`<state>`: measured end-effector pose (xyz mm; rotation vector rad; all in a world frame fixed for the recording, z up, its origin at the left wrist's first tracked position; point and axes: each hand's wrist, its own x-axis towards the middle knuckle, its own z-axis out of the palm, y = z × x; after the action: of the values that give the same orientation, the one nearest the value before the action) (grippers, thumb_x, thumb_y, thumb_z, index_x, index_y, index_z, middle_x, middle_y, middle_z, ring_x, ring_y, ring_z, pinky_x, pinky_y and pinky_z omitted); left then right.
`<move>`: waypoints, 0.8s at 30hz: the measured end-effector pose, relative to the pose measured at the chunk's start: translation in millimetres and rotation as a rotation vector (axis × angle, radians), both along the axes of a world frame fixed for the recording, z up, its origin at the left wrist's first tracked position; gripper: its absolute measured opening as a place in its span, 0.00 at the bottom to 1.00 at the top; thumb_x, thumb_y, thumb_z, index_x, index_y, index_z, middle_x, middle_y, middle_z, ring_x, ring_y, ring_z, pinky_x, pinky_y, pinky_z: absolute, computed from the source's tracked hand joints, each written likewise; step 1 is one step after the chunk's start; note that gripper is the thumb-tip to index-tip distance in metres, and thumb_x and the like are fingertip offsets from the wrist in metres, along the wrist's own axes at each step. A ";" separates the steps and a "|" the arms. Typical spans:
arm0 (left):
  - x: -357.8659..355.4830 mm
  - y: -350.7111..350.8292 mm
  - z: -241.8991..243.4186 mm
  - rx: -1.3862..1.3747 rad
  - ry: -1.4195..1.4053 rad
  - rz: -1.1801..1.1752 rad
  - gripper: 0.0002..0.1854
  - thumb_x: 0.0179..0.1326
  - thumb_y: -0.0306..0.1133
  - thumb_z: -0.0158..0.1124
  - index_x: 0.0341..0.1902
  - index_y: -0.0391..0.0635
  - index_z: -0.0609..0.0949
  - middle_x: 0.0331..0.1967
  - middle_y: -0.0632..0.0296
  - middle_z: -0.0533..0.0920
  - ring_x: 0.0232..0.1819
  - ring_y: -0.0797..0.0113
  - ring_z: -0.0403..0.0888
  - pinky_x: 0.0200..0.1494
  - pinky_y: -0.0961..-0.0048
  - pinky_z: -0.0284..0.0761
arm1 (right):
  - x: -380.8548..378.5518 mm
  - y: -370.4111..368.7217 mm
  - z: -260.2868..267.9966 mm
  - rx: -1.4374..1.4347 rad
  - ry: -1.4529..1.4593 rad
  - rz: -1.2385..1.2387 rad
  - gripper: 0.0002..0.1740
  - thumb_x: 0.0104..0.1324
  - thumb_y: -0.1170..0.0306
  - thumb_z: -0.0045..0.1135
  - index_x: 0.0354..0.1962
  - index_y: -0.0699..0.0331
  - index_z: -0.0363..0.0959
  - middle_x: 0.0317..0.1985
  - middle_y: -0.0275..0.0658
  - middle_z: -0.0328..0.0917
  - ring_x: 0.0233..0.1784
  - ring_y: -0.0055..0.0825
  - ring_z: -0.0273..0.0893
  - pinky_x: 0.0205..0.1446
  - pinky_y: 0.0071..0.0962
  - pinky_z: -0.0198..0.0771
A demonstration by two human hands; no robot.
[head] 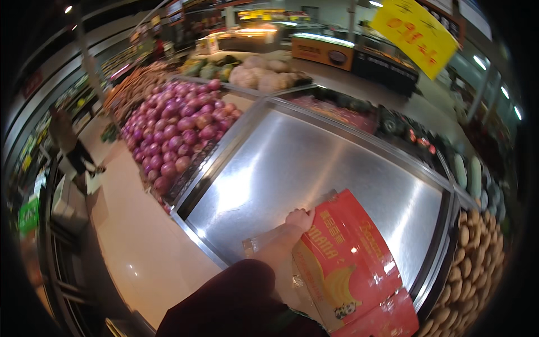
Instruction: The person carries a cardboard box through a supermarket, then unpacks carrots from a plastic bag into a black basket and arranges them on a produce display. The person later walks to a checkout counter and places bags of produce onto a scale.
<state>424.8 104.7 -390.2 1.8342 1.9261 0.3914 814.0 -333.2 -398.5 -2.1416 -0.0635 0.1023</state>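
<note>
My left hand (pixel 300 220) grips the upper left edge of a flattened red and yellow banana carton (pixel 349 261), its arm reaching in from the lower edge in a dark sleeve. The cardboard lies tilted over the lower right part of a stainless steel display tray (pixel 269 139), with clear tape on its edges and a picture of bananas and a panda. Part of the board is hidden behind my forearm and sleeve. My right hand is out of view.
Red onions (pixel 177 126) are heaped left of the tray, potatoes (pixel 467 265) at the right. Winter melons (pixel 475 177) lie at the upper right. A yellow sign (pixel 414 36) hangs above. A person (pixel 69 137) stands in the left aisle beside a white box (pixel 69 204).
</note>
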 end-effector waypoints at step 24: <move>1.1 -10.1 21.3 -0.047 -0.171 0.046 0.34 0.67 0.56 0.34 0.41 0.37 0.81 0.44 0.41 0.79 0.49 0.42 0.77 0.55 0.53 0.71 | -5.1 37.9 -1.1 0.480 0.464 0.082 0.47 0.59 0.28 0.31 0.42 0.65 0.77 0.29 0.39 0.82 0.33 0.40 0.78 0.32 0.44 0.71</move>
<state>425.9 94.6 -368.9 1.6724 1.8474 0.4963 808.9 -295.3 -399.5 -1.5938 0.0889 0.5705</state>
